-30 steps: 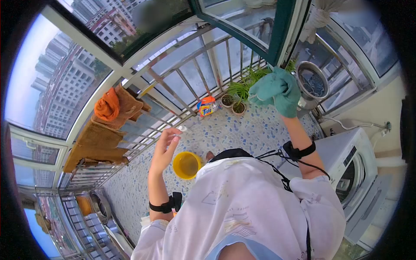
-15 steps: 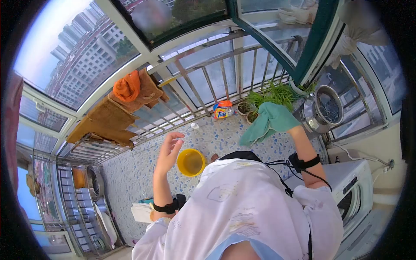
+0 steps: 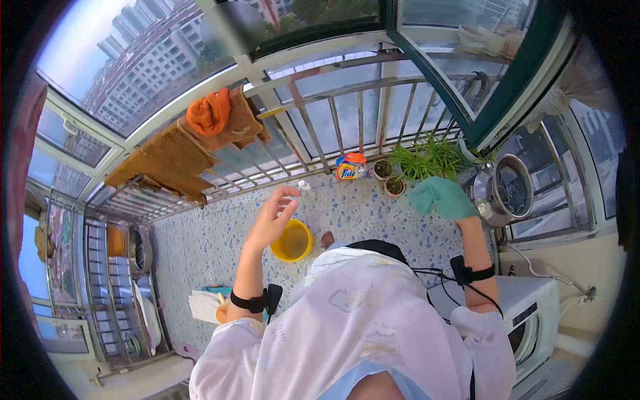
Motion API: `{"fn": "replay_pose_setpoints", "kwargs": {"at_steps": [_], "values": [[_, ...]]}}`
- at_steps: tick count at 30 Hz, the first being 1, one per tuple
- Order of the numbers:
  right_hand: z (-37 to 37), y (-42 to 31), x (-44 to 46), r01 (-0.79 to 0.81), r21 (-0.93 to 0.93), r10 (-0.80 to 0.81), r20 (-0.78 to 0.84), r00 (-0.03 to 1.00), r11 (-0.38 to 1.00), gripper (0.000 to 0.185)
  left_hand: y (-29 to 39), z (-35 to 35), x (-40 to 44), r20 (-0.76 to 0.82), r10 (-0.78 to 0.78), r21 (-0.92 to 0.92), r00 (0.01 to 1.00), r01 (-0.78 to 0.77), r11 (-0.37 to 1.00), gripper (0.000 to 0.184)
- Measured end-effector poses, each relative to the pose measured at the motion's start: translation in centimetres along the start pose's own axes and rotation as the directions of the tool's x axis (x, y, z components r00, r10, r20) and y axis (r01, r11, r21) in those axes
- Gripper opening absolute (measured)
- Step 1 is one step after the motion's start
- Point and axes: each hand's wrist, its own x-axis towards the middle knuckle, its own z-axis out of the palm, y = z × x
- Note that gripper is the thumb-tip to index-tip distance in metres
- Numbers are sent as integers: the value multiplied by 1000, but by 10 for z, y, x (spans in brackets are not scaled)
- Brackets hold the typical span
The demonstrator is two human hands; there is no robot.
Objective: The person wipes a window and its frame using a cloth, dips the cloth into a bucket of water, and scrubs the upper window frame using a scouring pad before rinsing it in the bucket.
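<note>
My right hand is hidden under a green cloth [image 3: 441, 198], which covers it from the fingers to the wrist [image 3: 467, 217]. The cloth is in front of the potted plants. My left hand [image 3: 275, 215] is raised with its fingers slightly curled and apart, holding nothing. Below and beside it on the speckled floor is a yellow bucket [image 3: 292, 241]. A small white bottle [image 3: 304, 186] stands on the floor just beyond my left fingertips.
An orange and white Tide bag [image 3: 351, 167] and green plants [image 3: 430, 160] stand by the railing. Brown cloths [image 3: 163, 160] and an orange cloth [image 3: 209, 112] hang at the left. A metal pot [image 3: 511, 188] and washing machine [image 3: 533, 300] are at the right. An open window frame [image 3: 460, 100] juts inward.
The view has shifted toward the left. The green cloth, spread and hanging half a second ago, is now more bunched over my right hand. My left hand stays raised and open.
</note>
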Motion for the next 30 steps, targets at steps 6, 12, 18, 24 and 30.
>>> {"fn": "replay_pose_setpoints", "kwargs": {"at_steps": [6, 12, 18, 24, 30], "values": [[15, 30, -8, -199, 279, 159, 161, 974, 939, 24, 0, 11, -14, 29, -149, 27, 988, 149, 989, 23], [64, 50, -16, -183, 14, 170, 307, 936, 983, 30, 10, 19, -22, 98, -185, 32, 978, 183, 983, 23], [87, 10, 18, -139, 175, 59, 399, 915, 975, 25, 0, -9, -32, 9, -220, 102, 975, 218, 971, 25], [136, -16, 53, -172, 307, -32, 563, 826, 936, 23, -29, -34, -70, -96, -223, 39, 970, 227, 973, 27], [194, -77, 105, -76, 154, -43, 651, 758, 985, 24, -91, -96, -113, -141, -352, 81, 925, 365, 928, 28]]}}
